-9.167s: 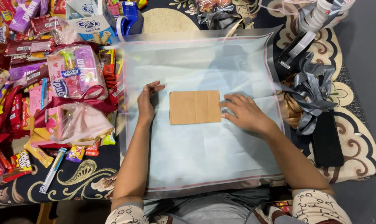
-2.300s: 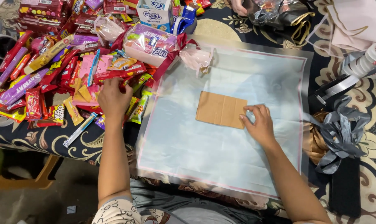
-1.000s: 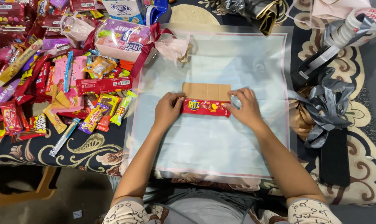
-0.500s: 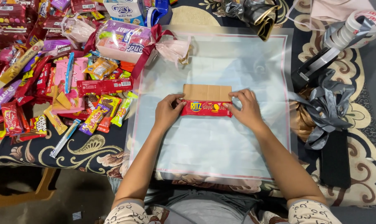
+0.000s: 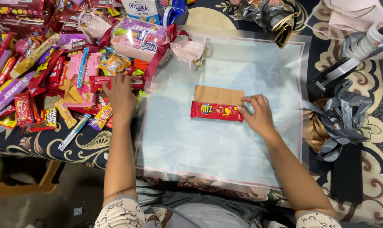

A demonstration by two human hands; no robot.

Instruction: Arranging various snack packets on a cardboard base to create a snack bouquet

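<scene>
Left hand [image 5: 120,95]: moved left off the red cracker pack [image 5: 216,111], fingers now grasping a red bar [image 5: 99,82].
Right hand [image 5: 255,114]: still pinching the pack's right end.

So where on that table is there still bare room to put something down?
The clear wrapping sheet is mostly bare: a wide patch between the red cracker pack and the near edge, and another above the cardboard piece. The left side is crowded with the snack pile where the left hand reaches; grey ribbons fill the right.
</scene>
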